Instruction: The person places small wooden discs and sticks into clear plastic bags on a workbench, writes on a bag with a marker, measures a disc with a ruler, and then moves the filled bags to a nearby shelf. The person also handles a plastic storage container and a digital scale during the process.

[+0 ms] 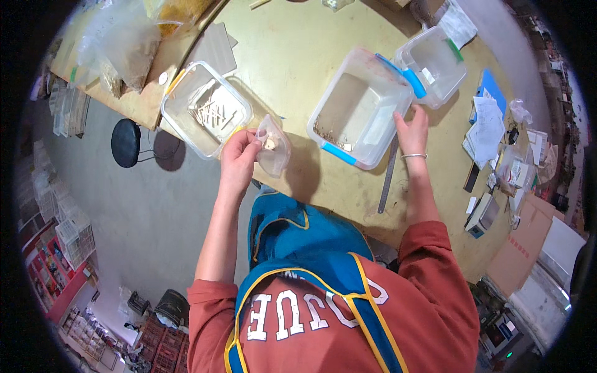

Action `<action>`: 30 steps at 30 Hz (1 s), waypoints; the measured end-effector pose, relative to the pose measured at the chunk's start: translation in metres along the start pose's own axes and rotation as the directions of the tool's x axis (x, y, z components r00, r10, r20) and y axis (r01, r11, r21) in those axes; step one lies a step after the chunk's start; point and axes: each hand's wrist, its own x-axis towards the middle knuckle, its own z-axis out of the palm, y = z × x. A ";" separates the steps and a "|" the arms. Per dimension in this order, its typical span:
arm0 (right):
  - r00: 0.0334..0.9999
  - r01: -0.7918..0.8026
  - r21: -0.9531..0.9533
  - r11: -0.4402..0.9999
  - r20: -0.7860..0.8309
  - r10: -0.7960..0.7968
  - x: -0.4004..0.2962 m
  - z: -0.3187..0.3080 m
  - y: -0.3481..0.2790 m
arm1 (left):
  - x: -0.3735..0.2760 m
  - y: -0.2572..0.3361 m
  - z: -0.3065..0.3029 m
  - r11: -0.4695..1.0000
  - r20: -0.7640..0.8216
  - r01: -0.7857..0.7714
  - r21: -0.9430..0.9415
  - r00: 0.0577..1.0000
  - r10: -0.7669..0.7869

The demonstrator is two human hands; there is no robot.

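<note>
My left hand [240, 151] pinches the edge of a small translucent plastic container [275, 161], bag-like or scoop-like, with small pale pieces inside it. Just beyond that hand, a clear plastic box with yellow latches [179, 121] holds several thin pale sticks [214, 114]. At the right wall of a larger clear box with blue latches [343, 100], my right hand [413, 130] grips the rim, its thumb over the wall. Brown bits and a few pale pieces [345, 146] lie along the near end of this box. A steel ruler [388, 179] rests by my right wrist.
Behind the blue-latched box stands another clear box [431, 65] with a green latch. Papers [486, 128], a blue folder [495, 91] and a small scale [482, 217] occupy the right side. Filled plastic bags [121, 42] sit upper left. A black stool [126, 142] stands below the table's left edge.
</note>
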 end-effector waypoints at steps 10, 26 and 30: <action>0.617 -0.784 0.483 0.390 0.679 0.398 -0.097 -0.075 0.000 | 0.060 0.022 0.037 0.999 0.140 0.045 -0.004 0.989 -0.044; 0.733 -0.674 0.731 0.105 0.644 0.219 -0.147 -0.188 -0.143 | -0.187 -0.076 -0.001 0.782 0.352 0.179 -0.597 0.934 0.054; 0.704 -0.705 0.694 0.149 0.709 0.027 -0.191 -0.189 -0.231 | -0.242 -0.101 -0.036 0.905 0.048 -0.043 -0.424 0.996 0.070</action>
